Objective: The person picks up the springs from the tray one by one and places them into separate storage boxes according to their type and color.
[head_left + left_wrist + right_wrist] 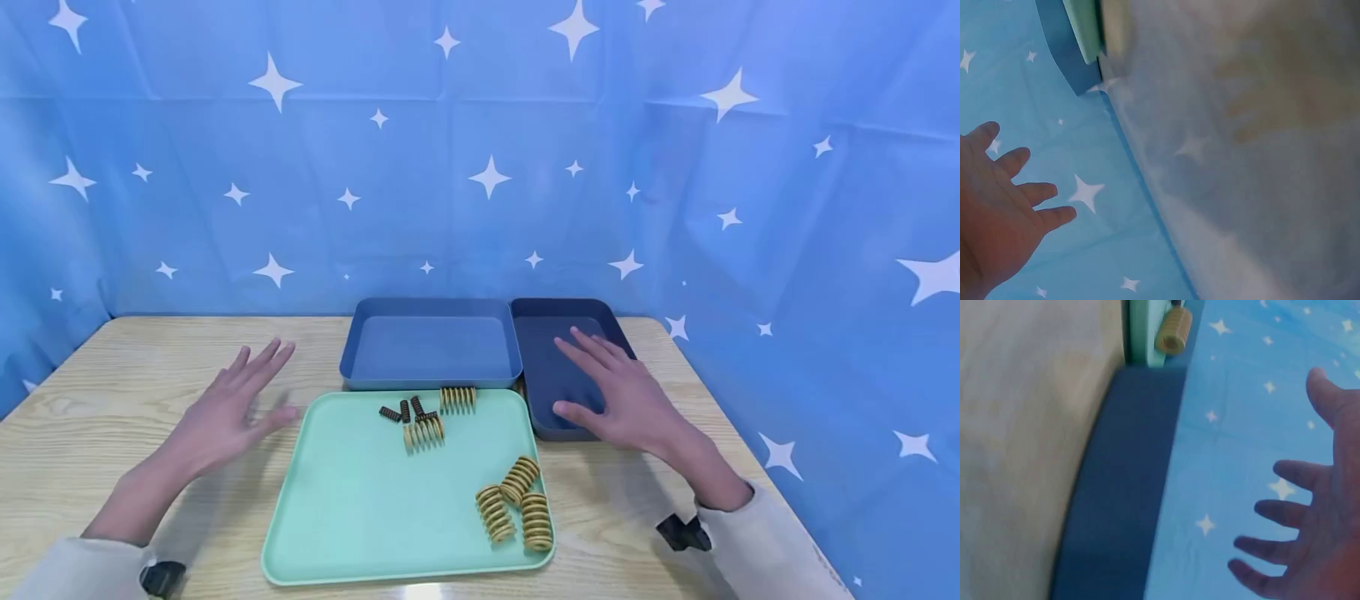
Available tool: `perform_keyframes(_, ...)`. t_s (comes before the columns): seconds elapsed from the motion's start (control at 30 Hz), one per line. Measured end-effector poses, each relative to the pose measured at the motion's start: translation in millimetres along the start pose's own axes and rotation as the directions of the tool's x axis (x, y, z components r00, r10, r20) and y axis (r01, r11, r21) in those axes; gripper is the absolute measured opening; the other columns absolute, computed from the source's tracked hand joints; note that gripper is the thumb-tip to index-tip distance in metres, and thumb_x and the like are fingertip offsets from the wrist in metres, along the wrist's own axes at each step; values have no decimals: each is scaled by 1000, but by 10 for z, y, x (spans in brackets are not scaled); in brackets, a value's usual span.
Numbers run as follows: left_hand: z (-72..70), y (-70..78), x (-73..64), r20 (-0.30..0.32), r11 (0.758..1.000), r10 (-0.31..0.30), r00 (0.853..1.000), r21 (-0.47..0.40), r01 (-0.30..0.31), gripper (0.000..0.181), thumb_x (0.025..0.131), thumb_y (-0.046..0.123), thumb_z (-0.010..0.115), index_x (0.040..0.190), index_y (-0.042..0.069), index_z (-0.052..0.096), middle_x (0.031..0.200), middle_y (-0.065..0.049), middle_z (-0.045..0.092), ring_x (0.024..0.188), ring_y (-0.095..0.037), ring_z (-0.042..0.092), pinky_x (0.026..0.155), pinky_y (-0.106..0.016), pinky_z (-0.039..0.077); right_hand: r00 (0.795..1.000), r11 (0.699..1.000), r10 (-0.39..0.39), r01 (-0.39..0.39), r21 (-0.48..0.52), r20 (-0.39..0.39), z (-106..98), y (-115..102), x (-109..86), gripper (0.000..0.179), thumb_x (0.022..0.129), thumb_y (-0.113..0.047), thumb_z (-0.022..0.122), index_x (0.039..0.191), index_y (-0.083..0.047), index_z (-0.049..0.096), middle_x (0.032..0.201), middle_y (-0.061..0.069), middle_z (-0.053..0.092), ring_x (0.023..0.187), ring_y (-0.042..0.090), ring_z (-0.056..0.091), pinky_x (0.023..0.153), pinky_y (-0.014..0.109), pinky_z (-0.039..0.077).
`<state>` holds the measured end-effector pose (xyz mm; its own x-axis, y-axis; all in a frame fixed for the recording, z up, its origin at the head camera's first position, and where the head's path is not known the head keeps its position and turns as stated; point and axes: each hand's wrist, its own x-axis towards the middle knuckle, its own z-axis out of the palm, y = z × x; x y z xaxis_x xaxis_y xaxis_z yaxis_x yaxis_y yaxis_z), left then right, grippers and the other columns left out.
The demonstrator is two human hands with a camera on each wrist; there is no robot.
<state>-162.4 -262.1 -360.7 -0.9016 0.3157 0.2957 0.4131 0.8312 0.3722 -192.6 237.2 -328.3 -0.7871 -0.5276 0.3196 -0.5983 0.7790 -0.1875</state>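
Observation:
My left hand [232,408], fingers spread and holding nothing, is over the table just left of the mint green tray [375,508]. Likewise spread and bare, my right hand [626,396] overlaps the dark navy tray [551,367] in the head view. At the green tray's right front lie three thick tan coil springs [495,512]. Near its far edge stands one tan spring [457,399], with another tan spring [424,432] a little nearer. Several small black springs [405,411] are grouped beside them. In the right wrist view a tan spring [1174,330] shows at the tray's edge.
A blue tray [435,346] sits behind the green one, side by side with the navy tray. Under them is a light wooden table [172,358]. A blue curtain [405,167] with white stars hangs behind the table and along its right side.

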Motion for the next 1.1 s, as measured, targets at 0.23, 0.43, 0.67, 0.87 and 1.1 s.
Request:
perform_keyframes(0.23, -36, -76, -78, 44, 970, -38, 998, -237, 48, 72, 96, 26, 58, 155, 26, 16, 158, -12, 14, 141, -46, 3, 91, -79, 18, 992, 992, -98, 104, 74, -78, 105, -206, -68, 71, 86, -46, 68, 147, -24, 39, 152, -1, 34, 116, 21, 43, 79, 42, 45)
perform_keyframes(0.43, 66, -208, -192, 119, 889, -37, 992, -450, 87, 57, 102, 17, 46, 153, 29, 23, 157, -2, 22, 143, -22, 18, 97, -71, 24, 985, 947, -145, 166, 277, -93, 190, -376, -156, 56, 90, -28, 68, 142, -23, 47, 139, 0, 49, 93, 10, 56, 70, 32, 49)
perform_keyframes(0.67, 327, -310, -248, 169, 821, 21, 985, -566, 80, 50, 99, 14, 53, 147, 20, 41, 153, -12, 30, 141, -27, 20, 103, -72, 7, 985, 750, -126, 14, 661, 121, 277, -517, -285, 40, 98, -19, 57, 137, -19, 51, 114, 9, 61, 59, 14, 60, 47, 24, 46)
perform_keyframes(0.87, 418, -325, -248, 131, 844, 115, 985, -535, -27, 50, 91, 16, 66, 139, 13, 52, 149, -14, 37, 143, -11, 15, 106, -62, -15, 951, 677, -98, -153, 720, 293, 369, -529, -309, 40, 101, -23, 50, 139, -13, 49, 113, 12, 58, 56, 24, 60, 43, 25, 44)
perform_keyframes(1.1, 433, -330, -178, 150, 857, 164, 975, -511, -66, 45, 89, 19, 69, 132, 12, 59, 149, -11, 39, 143, -9, 12, 102, -69, -14, 939, 674, -70, -204, 710, 337, 428, -474, -320, 37, 101, -18, 50, 138, -11, 50, 129, 13, 52, 57, 26, 62, 45, 27, 47)
